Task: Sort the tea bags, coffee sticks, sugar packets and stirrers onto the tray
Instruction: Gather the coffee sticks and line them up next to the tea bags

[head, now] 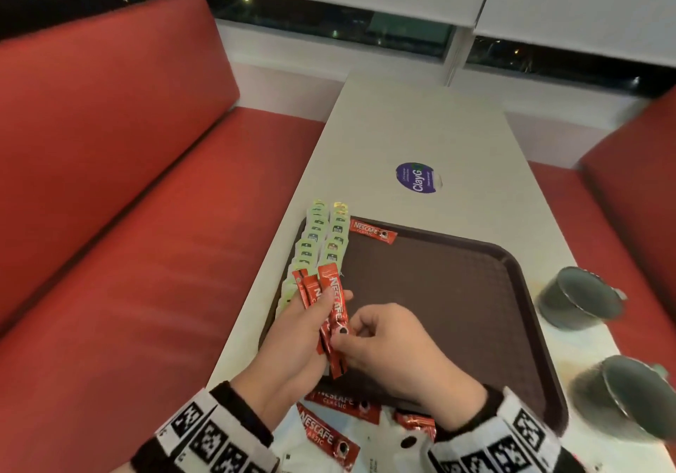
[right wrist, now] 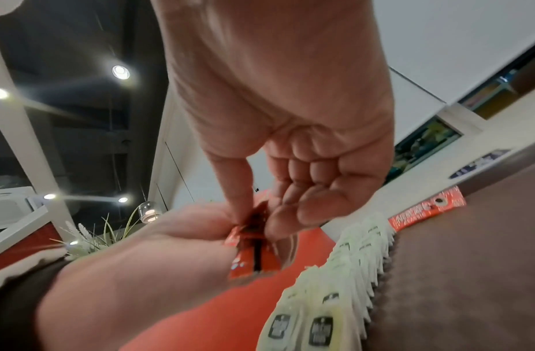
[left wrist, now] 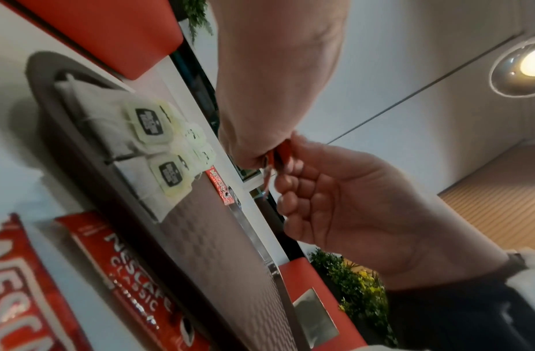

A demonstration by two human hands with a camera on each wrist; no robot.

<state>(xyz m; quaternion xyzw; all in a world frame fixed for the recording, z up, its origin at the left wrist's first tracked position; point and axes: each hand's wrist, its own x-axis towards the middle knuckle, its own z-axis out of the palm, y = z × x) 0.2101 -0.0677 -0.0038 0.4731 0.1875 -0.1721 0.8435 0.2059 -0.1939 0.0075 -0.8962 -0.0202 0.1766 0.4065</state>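
- The left hand point(head: 292, 333) is curled round a small fan of red coffee sticks point(head: 323, 304), held up above the near left corner of the brown tray point(head: 457, 289).
- The right hand point(head: 395, 348) pinches the lower end of one stick in that fan between thumb and fingertips.
- Two overlapping rows of pale green tea bags point(head: 322, 238) run along the tray's left edge.
- A single coffee stick point(head: 373, 231) lies flat at the tray's far left corner, just beside the tea bags.
- More loose coffee sticks point(head: 329, 432) lie on the white bench point(head: 420, 136) at the tray's near edge, below the wrists.
- Two dark cups point(head: 581, 297) stand on the bench right of the tray.
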